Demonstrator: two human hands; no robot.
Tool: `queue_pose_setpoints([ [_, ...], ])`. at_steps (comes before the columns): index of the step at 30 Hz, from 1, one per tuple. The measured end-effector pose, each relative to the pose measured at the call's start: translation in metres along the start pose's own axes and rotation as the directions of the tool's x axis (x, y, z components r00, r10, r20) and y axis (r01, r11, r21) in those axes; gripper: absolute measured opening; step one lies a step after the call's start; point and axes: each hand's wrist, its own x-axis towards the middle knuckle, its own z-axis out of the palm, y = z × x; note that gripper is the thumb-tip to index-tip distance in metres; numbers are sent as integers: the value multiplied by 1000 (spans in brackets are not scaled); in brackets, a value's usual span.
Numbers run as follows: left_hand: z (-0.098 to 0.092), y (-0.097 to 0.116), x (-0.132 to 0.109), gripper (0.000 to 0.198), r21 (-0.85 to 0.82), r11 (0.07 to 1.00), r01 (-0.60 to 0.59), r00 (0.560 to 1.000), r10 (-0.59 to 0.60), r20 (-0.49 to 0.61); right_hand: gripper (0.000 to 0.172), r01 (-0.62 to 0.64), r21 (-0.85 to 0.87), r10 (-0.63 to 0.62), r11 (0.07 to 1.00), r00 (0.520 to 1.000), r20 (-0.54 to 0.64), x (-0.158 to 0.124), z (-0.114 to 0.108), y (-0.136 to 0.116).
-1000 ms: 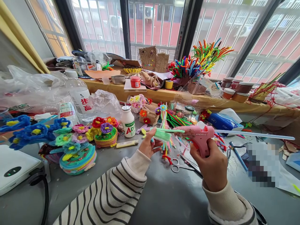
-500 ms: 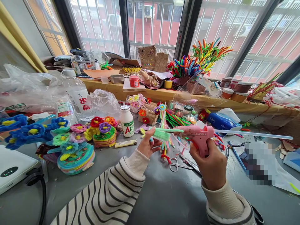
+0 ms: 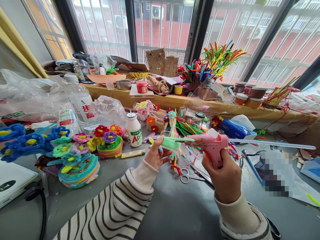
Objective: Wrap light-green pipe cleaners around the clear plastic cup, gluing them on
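Note:
My right hand (image 3: pixel 226 178) grips a pink glue gun (image 3: pixel 212 144) by its handle, nozzle pointing left, with a long clear glue stick (image 3: pixel 272 144) sticking out of its back to the right. My left hand (image 3: pixel 156 155) pinches a light green coiled pipe-cleaner piece (image 3: pixel 170 143) just above the grey table. The gun's nozzle tip sits right at the green piece's right end. Both sleeves are cream with dark stripes.
Scissors (image 3: pixel 189 176) and loose pipe cleaners (image 3: pixel 182 128) lie under the hands. Stacked pipe-cleaner flower coasters (image 3: pixel 78 163) and a small white bottle (image 3: pixel 134 130) stand at left. A blue tissue pack (image 3: pixel 236 129) is at right. A cluttered wooden sill (image 3: pixel 175 100) runs behind.
Both hands hold almost the same pose; the view has shifted slightly, and the gun's nozzle stays at the green piece.

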Motion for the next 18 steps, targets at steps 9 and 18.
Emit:
queue_pose_setpoints([
  [9, 0, -1, -1, 35, -9, 1000, -21, 1000, 21, 20, 25, 13, -25, -14, 1000, 999, -36, -2, 1, 3],
  [18, -2, -1, 0, 34, -6, 1000, -23, 999, 23, 42, 24, 46, -54, -49, 998, 997, -62, -2, 0, 3],
])
